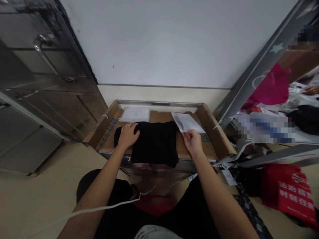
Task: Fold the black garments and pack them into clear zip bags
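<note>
A folded black cloth [154,142] lies across the middle of a cardboard-lined table [159,116], its front edge hanging over the table's front. My left hand [128,134] rests on the cloth's left part with its fingers spread. At the right, my right hand [191,141] pinches the lower edge of a white, partly see-through packet [188,122], which lies tilted above the cardboard beside the cloth. Another white packet [136,114] lies flat at the table's back left, behind my left hand.
Raised cardboard flaps [216,132] edge the table's sides. A metal door [62,76] with a handle stands left, a white wall [159,43] behind. At right are a cluttered table, a pink cloth [271,86] and a red bag [289,192]. A white cord [107,207] crosses below.
</note>
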A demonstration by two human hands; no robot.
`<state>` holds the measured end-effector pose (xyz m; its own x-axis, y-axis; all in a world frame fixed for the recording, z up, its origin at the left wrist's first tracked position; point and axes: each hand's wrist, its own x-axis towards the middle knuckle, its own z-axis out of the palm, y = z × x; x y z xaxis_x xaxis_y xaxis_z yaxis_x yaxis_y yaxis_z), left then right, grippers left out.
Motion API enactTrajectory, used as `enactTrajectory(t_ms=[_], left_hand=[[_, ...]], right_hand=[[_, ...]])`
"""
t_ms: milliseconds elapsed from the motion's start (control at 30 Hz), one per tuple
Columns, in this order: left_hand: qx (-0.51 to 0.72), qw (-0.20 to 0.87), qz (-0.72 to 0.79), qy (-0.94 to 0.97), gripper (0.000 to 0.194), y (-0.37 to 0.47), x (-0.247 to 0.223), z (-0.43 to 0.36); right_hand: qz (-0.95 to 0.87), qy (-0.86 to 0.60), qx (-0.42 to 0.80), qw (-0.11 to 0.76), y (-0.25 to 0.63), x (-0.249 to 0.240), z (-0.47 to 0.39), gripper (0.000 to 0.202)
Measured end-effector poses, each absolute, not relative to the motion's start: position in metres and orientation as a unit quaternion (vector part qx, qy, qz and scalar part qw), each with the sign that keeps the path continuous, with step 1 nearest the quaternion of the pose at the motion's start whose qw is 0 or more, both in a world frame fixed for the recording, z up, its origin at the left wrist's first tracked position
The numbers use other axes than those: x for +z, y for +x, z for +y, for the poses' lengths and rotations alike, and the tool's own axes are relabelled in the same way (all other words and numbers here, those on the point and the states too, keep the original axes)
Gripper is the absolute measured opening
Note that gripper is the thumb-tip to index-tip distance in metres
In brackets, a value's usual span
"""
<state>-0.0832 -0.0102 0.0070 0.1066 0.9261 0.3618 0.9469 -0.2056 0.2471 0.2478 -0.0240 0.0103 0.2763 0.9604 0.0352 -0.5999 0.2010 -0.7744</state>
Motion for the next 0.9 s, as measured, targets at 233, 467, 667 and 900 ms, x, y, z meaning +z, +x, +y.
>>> enactTrajectory(t_ms=[233,467,667,900], left_hand=[[-0.228,0.021,-0.626,-0.746,0.047,-0.085,0.005,-0.009],[-0.245,0.028,-0.610,-0.753,0.045,-0.087,0.000,-0.006],[-0.308,0.086,-0.582,-0.747,0.029,-0.083,0.008,-0.016],[-0.349,-0.163,-0.524,-0.760,0.026,-0.030,0.036,-0.057]], right_hand=[[-0.331,-0.306,0.595,0.665,0.212,0.023,-0.036,0.028],[-0.362,-0.287,0.674,0.577,0.187,0.012,-0.030,0.021],[-0.342,-0.290,0.708,0.546,0.190,0.009,-0.028,0.017],[-0.335,-0.305,0.693,0.561,0.188,0.008,-0.025,0.017]])
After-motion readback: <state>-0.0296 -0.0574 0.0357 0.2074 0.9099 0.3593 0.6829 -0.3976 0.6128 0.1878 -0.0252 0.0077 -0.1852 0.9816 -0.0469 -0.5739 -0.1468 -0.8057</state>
